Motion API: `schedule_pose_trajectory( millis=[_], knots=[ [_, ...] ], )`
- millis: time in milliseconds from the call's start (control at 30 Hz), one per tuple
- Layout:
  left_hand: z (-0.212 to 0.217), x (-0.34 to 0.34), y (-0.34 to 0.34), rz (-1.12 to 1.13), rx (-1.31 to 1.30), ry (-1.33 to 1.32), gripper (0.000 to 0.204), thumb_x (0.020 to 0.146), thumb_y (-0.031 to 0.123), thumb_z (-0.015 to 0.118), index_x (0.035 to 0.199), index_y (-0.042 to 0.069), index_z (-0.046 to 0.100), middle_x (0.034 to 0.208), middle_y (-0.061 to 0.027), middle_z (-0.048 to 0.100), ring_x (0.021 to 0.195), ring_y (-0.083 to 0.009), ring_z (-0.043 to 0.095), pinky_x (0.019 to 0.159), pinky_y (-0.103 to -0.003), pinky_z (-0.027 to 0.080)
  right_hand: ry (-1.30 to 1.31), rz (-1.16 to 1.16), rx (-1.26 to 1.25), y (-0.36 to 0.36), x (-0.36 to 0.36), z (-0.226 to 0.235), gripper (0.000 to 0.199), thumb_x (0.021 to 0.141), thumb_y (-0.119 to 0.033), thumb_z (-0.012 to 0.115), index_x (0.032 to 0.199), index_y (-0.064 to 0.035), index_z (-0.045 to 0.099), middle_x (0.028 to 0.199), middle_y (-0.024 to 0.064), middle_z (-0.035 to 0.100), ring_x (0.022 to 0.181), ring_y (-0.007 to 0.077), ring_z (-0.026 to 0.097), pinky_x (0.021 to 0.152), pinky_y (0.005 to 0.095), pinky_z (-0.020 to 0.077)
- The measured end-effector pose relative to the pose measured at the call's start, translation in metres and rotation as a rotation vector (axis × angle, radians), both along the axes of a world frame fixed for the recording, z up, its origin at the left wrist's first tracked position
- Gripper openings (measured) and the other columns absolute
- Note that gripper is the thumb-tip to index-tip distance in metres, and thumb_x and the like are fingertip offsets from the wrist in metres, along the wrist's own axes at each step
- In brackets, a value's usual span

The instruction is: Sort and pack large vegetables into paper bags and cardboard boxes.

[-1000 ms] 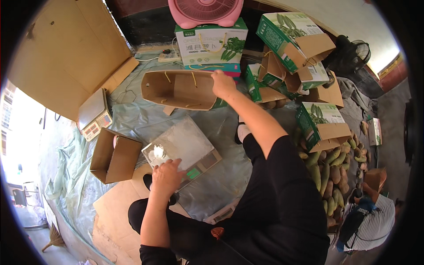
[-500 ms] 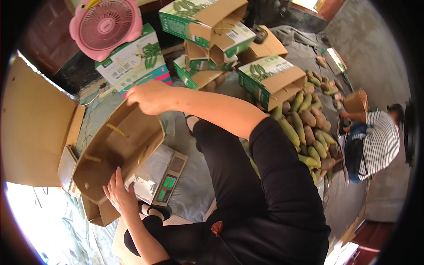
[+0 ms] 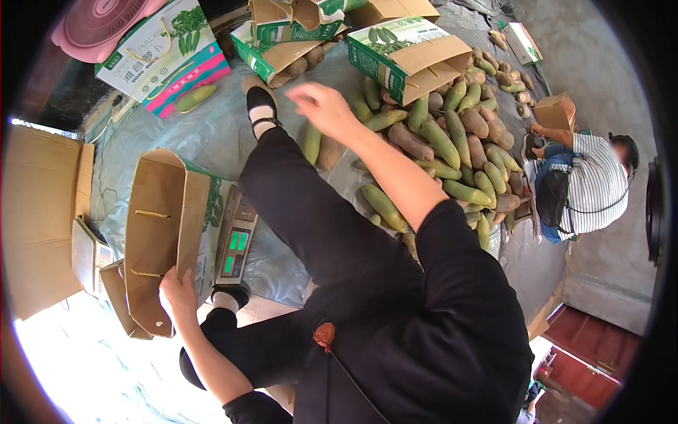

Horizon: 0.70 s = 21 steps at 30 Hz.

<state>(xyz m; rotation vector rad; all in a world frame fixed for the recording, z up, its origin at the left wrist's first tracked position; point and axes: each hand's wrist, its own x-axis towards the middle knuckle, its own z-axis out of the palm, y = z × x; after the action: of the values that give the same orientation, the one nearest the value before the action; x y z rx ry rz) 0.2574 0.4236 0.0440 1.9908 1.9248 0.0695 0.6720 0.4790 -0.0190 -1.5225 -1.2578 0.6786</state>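
A cardboard box stands with its mouth up on a digital scale; two yellow cord handles show inside it. My left hand grips the near end of its right rim. My right hand is in the air over my outstretched leg, slightly blurred, fingers extended and nothing in them. To its right lies a large pile of long green and brownish radish-like vegetables. Between my leg and the pile lies a single green one, with a brown one beside it.
A printed carton and pink fan stand at the far left. Open green-and-white cartons lie behind the pile. A second scale is beside a tall cardboard sheet. A person in a striped shirt crouches at right.
My right hand has let go of the box's far end and swung right toward the pile. The box, tilted before, now stands upright on the scale. The view has shifted rightward and down.
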Motion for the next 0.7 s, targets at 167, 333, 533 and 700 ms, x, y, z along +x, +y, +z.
schedule_pose_trajectory(
  millis=[167, 333, 533, 700],
  knots=[
    [-0.009, 0.012, 0.004, -0.068, -0.076, 0.068, 0.017, 0.08, 0.012, 0.06, 0.09, -0.002, 0.062, 0.082, -0.0223, 0.063, 0.078, -0.0392, 0.061, 0.069, -0.042, 0.047, -0.352, -0.015, -0.513, -0.15, 0.042, -0.143, 0.015, 0.079, -0.009, 0.052, 0.087, -0.0072, 0.064, 0.082, 0.0177, 0.063, 0.083, 0.037, 0.06, 0.073, 0.0424, 0.0483],
    [-0.001, 0.012, -0.001, -0.029, -0.171, 0.051, 0.03, 0.075, 0.01, 0.06, 0.105, 0.002, 0.061, 0.094, -0.021, 0.063, 0.089, -0.0362, 0.06, 0.079, -0.041, 0.046, -0.459, 0.362, -1.056, -0.275, 0.032, -0.197, 0.019, 0.078, -0.012, 0.05, 0.09, -0.0104, 0.065, 0.091, 0.0164, 0.064, 0.089, 0.0348, 0.061, 0.078, 0.0412, 0.0485],
    [-0.008, 0.0, -0.004, 0.047, -0.201, -0.055, 0.041, 0.07, 0.007, 0.059, 0.111, 0.004, 0.059, 0.1, -0.0187, 0.063, 0.093, -0.033, 0.061, 0.082, -0.037, 0.046, -0.423, 0.182, -1.26, -0.28, 0.039, -0.214, 0.021, 0.078, -0.01, 0.053, 0.095, -0.0105, 0.065, 0.098, 0.0172, 0.064, 0.098, 0.0322, 0.06, 0.085, 0.0394, 0.0465],
    [-0.024, -0.012, -0.002, -0.007, -0.191, -0.063, 0.035, 0.071, 0.001, 0.057, 0.106, 0.0, 0.059, 0.094, -0.0222, 0.062, 0.088, -0.0357, 0.061, 0.079, -0.038, 0.046, -0.419, -0.1, -1.192, -0.252, 0.062, -0.215, 0.028, 0.08, -0.013, 0.052, 0.106, -0.0107, 0.061, 0.106, 0.0172, 0.062, 0.101, 0.0337, 0.058, 0.087, 0.0406, 0.0463]
  ],
)
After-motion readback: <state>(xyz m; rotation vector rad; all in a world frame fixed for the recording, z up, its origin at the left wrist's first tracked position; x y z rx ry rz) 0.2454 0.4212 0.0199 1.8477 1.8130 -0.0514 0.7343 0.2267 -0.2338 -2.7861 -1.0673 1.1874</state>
